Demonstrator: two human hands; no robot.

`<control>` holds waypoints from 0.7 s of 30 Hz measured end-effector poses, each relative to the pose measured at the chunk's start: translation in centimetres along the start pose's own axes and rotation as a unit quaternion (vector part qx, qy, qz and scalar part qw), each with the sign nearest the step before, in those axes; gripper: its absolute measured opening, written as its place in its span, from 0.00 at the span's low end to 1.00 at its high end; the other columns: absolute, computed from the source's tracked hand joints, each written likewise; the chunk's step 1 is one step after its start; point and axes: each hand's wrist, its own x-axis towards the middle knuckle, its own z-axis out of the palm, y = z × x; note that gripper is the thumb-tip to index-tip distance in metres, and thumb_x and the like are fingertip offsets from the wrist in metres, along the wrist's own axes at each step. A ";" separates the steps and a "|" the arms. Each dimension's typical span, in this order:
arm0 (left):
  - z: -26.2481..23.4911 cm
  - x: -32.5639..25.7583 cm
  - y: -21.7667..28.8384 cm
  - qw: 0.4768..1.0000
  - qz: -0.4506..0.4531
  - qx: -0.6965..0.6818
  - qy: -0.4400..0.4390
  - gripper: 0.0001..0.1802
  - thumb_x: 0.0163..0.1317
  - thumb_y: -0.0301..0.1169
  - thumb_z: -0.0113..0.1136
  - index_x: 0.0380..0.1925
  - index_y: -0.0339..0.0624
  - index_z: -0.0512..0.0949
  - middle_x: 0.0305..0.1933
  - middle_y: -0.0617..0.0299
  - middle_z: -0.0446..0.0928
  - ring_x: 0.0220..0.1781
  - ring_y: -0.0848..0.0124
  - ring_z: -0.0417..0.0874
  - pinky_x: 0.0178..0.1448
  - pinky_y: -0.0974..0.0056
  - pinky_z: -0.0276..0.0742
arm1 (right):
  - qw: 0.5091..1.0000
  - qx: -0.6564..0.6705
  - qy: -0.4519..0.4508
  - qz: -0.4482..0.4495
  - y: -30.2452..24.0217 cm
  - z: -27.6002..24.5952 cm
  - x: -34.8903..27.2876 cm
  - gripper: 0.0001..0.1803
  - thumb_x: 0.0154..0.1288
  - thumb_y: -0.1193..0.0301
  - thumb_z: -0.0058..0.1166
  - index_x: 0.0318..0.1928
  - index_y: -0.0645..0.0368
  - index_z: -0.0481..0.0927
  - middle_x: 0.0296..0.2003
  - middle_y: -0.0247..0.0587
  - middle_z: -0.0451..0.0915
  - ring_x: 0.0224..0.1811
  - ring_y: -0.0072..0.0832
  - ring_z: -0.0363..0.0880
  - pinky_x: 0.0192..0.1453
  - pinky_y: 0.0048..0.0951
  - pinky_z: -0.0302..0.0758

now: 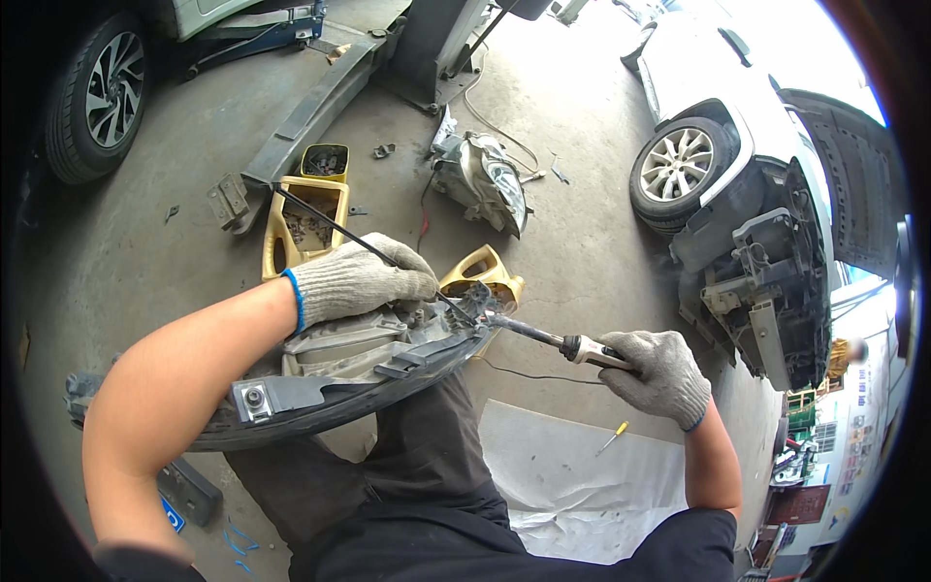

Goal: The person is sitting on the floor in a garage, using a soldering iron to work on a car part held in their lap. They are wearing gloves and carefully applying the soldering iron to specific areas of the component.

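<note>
Your left hand (pixel 373 276) pinches the black rod (pixel 335 224) toward four o'clock, seemingly to meet the tool (pixel 582 350) your right hand (pixel 659 378) grips, pointing near ten o'clock.

Bright daylight washes out the upper right — edges bend.

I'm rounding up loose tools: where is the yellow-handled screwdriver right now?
In the head view, the yellow-handled screwdriver lies right of centre, at the far edge of the white sheet, below the gloved right hand.
</note>
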 end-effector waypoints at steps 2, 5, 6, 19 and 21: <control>0.0 -0.1 0.3 1.000 0.002 0.007 0.009 0.16 0.73 0.36 0.68 0.50 0.34 0.88 0.42 0.59 0.90 0.41 0.75 0.87 0.49 0.67 0.85 | 0.999 0.055 0.000 -0.001 0.7 0.2 -0.5 0.24 0.62 0.69 0.69 0.60 0.56 0.85 0.35 0.45 0.88 0.30 0.37 0.88 0.37 0.37 0.83; 0.4 0.2 0.4 1.000 0.005 -0.020 0.019 0.16 0.73 0.36 0.68 0.49 0.34 0.88 0.41 0.60 0.89 0.40 0.75 0.87 0.48 0.67 0.84 | 0.919 0.369 0.052 0.133 1.5 1.6 -2.7 0.36 0.61 0.72 0.67 0.71 0.57 0.76 0.40 0.46 0.88 0.28 0.27 0.85 0.33 0.30 0.80; 0.3 0.0 0.4 0.999 -0.005 -0.021 0.029 0.15 0.72 0.36 0.68 0.49 0.34 0.88 0.40 0.60 0.89 0.40 0.75 0.87 0.47 0.67 0.84 | 0.850 0.503 0.048 0.149 1.0 1.5 -3.0 0.47 0.61 0.73 0.64 0.81 0.58 0.61 0.43 0.48 0.86 0.26 0.20 0.79 0.30 0.24 0.75; 0.5 -0.6 1.6 0.994 -0.021 -0.094 0.052 0.12 0.74 0.30 0.65 0.48 0.32 0.87 0.42 0.58 0.88 0.42 0.73 0.88 0.50 0.66 0.87 | 0.663 0.695 0.270 -0.069 -1.5 10.3 1.7 0.46 0.64 0.64 0.70 0.77 0.67 0.65 0.57 0.66 0.81 0.48 0.44 0.87 0.47 0.41 0.85; 0.7 -1.2 1.6 0.993 -0.022 -0.099 0.064 0.12 0.74 0.30 0.64 0.49 0.32 0.86 0.41 0.58 0.88 0.39 0.73 0.88 0.48 0.66 0.88 | 0.673 0.639 0.362 -0.087 -3.1 11.3 3.3 0.46 0.65 0.70 0.73 0.78 0.64 0.63 0.52 0.51 0.82 0.44 0.28 0.83 0.46 0.30 0.81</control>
